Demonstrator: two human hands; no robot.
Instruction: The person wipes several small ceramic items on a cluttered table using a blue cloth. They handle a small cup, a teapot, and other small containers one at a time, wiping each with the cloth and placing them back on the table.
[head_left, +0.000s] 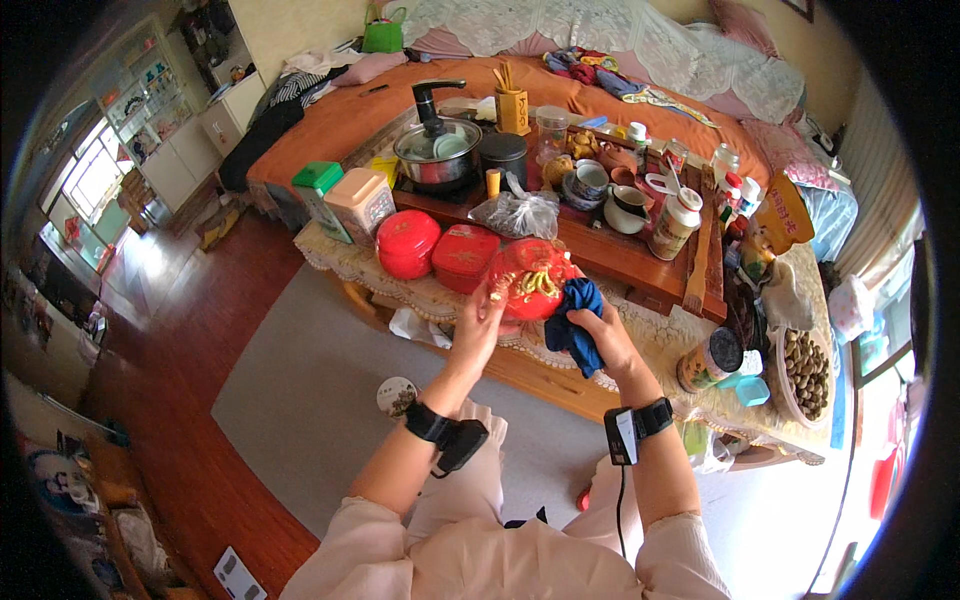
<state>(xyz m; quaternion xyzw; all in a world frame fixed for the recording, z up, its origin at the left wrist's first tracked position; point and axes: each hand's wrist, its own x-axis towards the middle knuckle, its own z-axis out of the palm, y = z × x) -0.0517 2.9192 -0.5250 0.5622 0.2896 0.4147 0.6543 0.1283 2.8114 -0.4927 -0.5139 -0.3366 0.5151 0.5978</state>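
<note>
Between my hands, over the near edge of the table, is a round red container (521, 289) with gold decoration on top. My left hand (478, 330) grips its left side. A crumpled dark blue cloth (576, 326) is bunched in my right hand (611, 341), against the container's right side. Just beyond my left hand stand a squarish red box (465, 259) and a round red lidded container (408, 244). A clear plastic bag (517, 214) with dark contents lies behind the held container.
A wooden tea tray (626, 281) carries a lidded steel pot (439, 154), cups (591, 178) and a white-capped jar (677, 225). A green tin (321, 199) and a peach canister (361, 202) stand left. At right are a dark-lidded jar (709, 360) and a bowl of peanuts (806, 375).
</note>
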